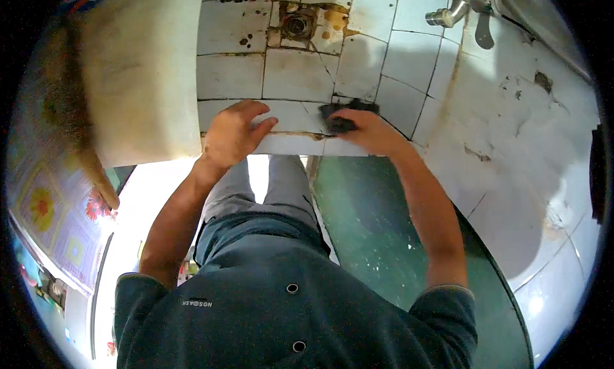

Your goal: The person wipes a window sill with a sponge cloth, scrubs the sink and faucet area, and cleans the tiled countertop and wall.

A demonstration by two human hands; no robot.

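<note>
My right hand [368, 131] is closed on a ragged black scouring pad [342, 123], pressed onto the white tiled ledge [291, 114]. Part of the pad is covered by my fingers. At the ledge's left end, my left hand [236, 131] holds nothing. Its thumb and fingers are apart and slightly bent, with the palm toward the ledge's edge. Beyond both hands lies the tiled basin floor, with a dark round drain [296, 27] ringed by brown stains.
A metal tap [457, 11] juts out at the upper right. A pale wall [147, 75] bounds the basin on the left. To the right stands a stained tiled wall [499, 119]. A green panel [371, 222] is below the ledge, and a patterned cloth [57, 203] lies far left.
</note>
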